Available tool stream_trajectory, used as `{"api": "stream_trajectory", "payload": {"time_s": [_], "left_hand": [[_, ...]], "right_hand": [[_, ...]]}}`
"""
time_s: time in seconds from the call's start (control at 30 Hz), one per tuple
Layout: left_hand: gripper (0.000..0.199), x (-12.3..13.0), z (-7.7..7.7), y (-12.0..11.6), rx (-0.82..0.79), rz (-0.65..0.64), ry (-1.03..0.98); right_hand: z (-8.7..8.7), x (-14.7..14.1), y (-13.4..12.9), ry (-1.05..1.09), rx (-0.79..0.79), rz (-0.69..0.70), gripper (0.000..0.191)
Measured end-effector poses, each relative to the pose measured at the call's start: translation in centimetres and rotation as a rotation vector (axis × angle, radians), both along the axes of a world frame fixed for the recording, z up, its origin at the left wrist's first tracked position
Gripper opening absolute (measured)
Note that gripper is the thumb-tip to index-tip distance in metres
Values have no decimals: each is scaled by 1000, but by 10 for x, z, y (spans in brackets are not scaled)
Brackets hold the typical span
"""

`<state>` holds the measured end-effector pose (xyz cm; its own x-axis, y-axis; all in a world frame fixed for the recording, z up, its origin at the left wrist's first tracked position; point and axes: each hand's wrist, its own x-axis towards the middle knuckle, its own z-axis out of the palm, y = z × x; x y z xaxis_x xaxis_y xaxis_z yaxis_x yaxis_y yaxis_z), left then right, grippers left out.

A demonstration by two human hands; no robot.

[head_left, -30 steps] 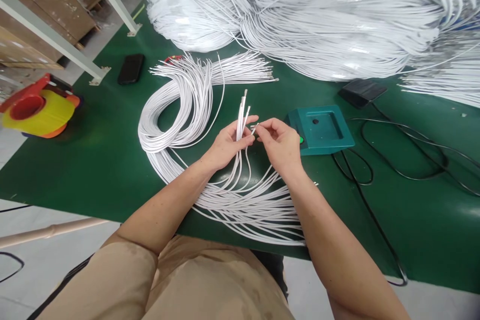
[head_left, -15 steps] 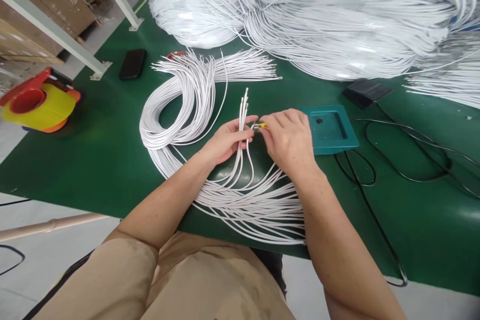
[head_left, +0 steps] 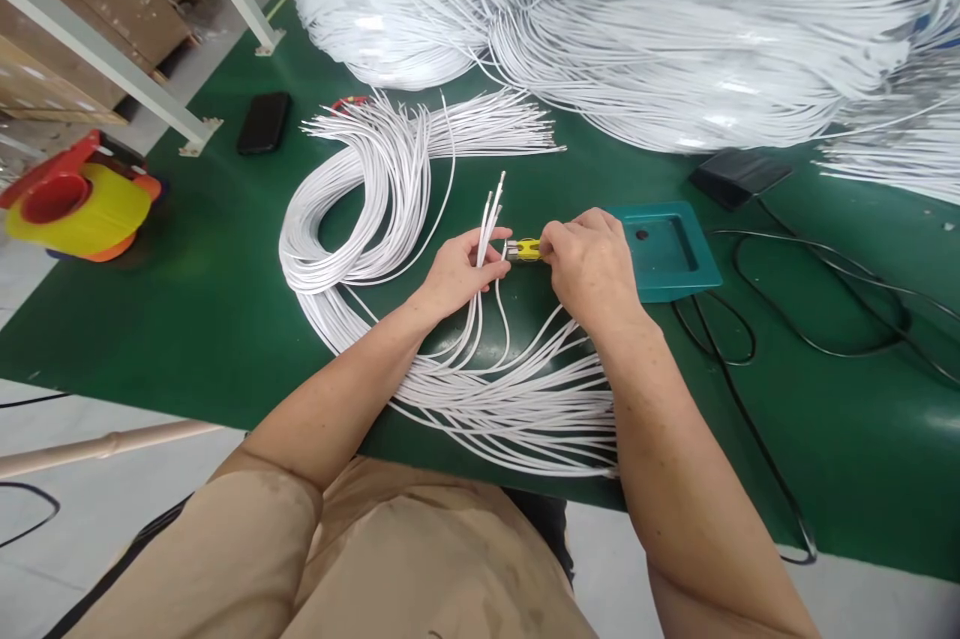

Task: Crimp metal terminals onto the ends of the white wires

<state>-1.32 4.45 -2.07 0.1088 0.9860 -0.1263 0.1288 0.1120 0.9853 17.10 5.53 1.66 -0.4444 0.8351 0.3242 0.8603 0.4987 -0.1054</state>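
My left hand (head_left: 466, 269) is closed around several white cables (head_left: 489, 209), whose tips point up between thumb and fingers. One of them stands apart at the fingertips, against the metal end of a small yellow tool (head_left: 529, 250). The tool's exact kind is hard to make out. My right hand (head_left: 592, 264) holds its other end, with the fingers curled and partly hiding it. Below both hands, a loose spread of white cables (head_left: 510, 419) lies along the table's near side. It runs on from a coiled bundle (head_left: 322, 239) at the left.
Large heaps of white cable (head_left: 675, 39) cover the back of the green table (head_left: 187, 319). Right of my hand sit a teal tray (head_left: 709, 269), a black block (head_left: 739, 177) and black cords (head_left: 825, 354). A dark phone-like object (head_left: 264, 123) and a yellow-red tape dispenser (head_left: 82, 204) lie left.
My right hand has shifted slightly right along the yellow tool, so more of its yellow body shows. My left hand still holds the cables, their tips leaning a little more to the right.
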Motion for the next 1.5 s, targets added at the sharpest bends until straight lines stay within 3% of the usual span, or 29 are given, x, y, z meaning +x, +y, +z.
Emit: {"api": "stream_trajectory", "payload": {"time_s": [0.23,0.43,0.5,0.67,0.83,0.93,1.0,1.07,1.17,1.23,1.37,1.5], "left_hand": [[49,0,-5,3,19,18,127],[46,-1,-9,5,39,2,172],[46,-2,-10,5,41,5,181],[45,-3,-5,4,20,-5,183],[48,-6,7,0,-23,40,93],[54,-8,9,-1,-31,55,-40],[53,-8,9,-1,-45,34,-136],[45,-8,9,-1,-65,11,-216],[37,-7,11,-1,-102,2,-280],[38,-7,14,-2,-127,16,-297],[35,-8,18,-2,-172,45,-361],[36,-8,15,-1,-184,36,-348]], "right_hand": [[-5,0,4,119,12,-33,27],[-4,4,-1,70,53,-25,22],[-3,9,-3,75,101,-99,20],[-5,20,-4,69,142,-414,38],[-8,22,-2,77,132,-396,39],[-2,19,-5,187,137,-315,36],[5,12,-11,305,58,-151,30],[12,2,-18,381,-108,102,24],[17,-17,-31,254,-393,398,18],[19,-29,-39,75,-498,411,19],[27,-37,-47,-146,-729,250,26],[35,-25,-43,-25,-1046,264,29]]}}
